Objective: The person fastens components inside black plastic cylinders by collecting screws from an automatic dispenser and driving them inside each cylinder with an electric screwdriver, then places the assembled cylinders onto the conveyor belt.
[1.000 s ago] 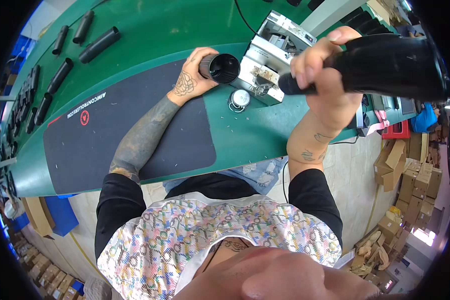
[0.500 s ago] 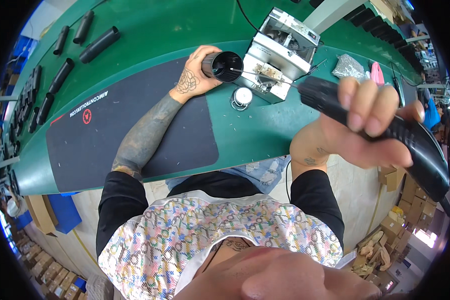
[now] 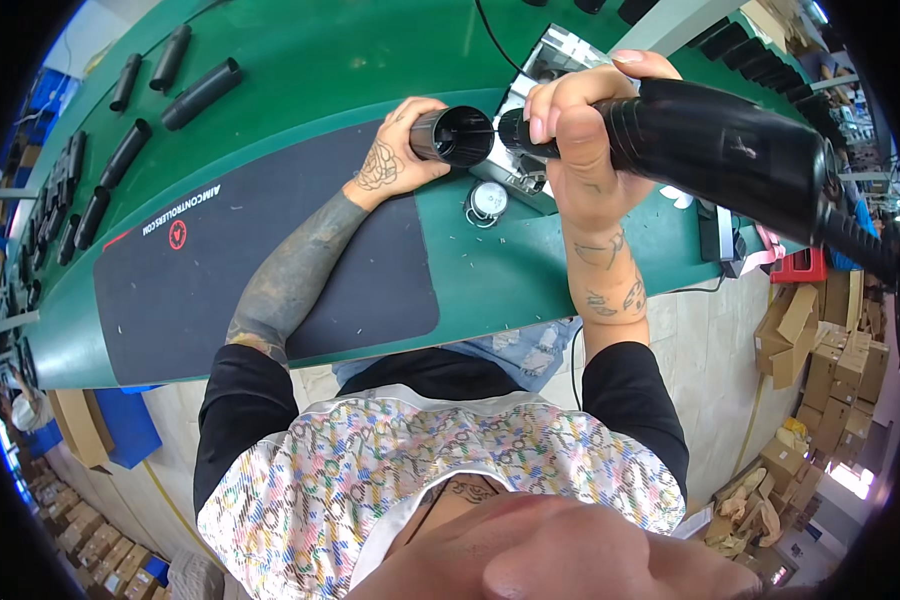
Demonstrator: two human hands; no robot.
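Partly behind corded tool, silver machine, hands curled round tool (right) and black tube (left).

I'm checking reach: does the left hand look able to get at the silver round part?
Likely not: the silver round part sits near, but the left hand holds a black tube.

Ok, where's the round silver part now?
Head view, upper centre: the round silver part is right of the dark mat, below the black tube in the left hand.
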